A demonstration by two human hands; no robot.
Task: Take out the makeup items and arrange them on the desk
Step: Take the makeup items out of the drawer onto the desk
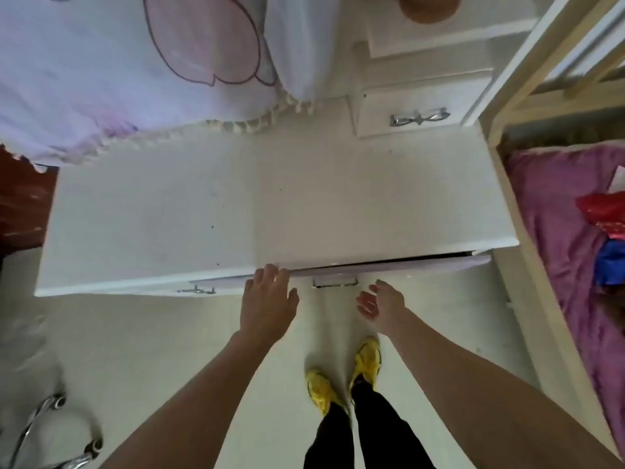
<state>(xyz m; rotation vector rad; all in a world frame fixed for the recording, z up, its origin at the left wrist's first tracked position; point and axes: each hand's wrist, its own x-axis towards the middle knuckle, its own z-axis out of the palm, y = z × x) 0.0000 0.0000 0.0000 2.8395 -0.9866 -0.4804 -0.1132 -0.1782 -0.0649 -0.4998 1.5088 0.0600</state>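
**Q:** What is closest to the viewer?

**A:** Two bare forearms reach forward from the bottom edge. The left hand [267, 299] is flat with straight fingers, and its fingertips touch the front edge of the white desk [203, 204]. The right hand [380, 304] hangs in the air just below that edge. Its palm is turned inward and its fingers are loosely curved, holding nothing.

**Q:** And the makeup items?

**A:** Cannot tell. A pale lilac drawer [389, 265] under the desk's front edge stands a crack open, and its inside is dark. Its metal handle [334, 283] sits between the two hands, touched by neither.

**Q:** What surrounds the desk?

**A:** A small white drawer unit [416, 106] stands at the back right corner of the desk top. A lilac-and-pink cloth [118, 79] with a tasselled hem hangs over the back left corner. To the right of the desk is a bed [558, 231] with a purple sheet. Below are yellow shoes [367, 362] on a pale floor, and a chrome chair base [50, 428] at the lower left.
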